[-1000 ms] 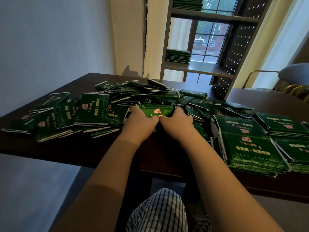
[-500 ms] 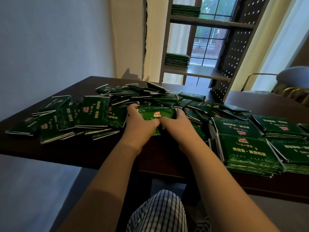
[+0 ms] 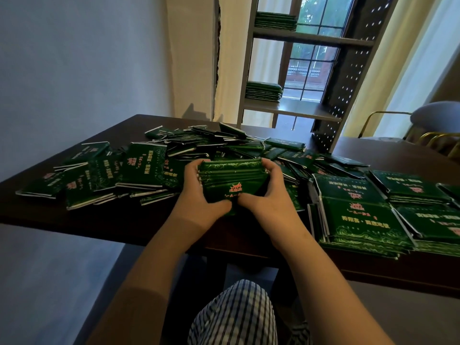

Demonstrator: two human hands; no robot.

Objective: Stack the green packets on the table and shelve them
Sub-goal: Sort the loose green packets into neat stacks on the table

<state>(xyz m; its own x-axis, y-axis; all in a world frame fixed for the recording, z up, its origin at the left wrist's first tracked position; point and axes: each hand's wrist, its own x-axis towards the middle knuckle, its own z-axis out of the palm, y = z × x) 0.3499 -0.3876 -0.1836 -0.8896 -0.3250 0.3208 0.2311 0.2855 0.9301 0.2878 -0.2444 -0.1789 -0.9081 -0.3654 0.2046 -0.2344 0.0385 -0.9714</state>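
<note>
Both hands grip a thick stack of green packets, lifted and tilted up above the near middle of the dark table. My left hand clasps its left side and my right hand its right side. A loose heap of green packets covers the table's left and back. Neat stacks of packets lie at the right. The grey shelf unit behind the table holds a packet pile on its lower board and another pile on the upper board.
A black perforated panel forms the shelf's right side, in front of a window. A chair with a brass frame stands at the far right. A blue-grey wall runs along the left. My striped trouser knee is below the table edge.
The stack held by both hands has risen off the table and tipped up, so its edges face me; earlier it lay low between my hands.
</note>
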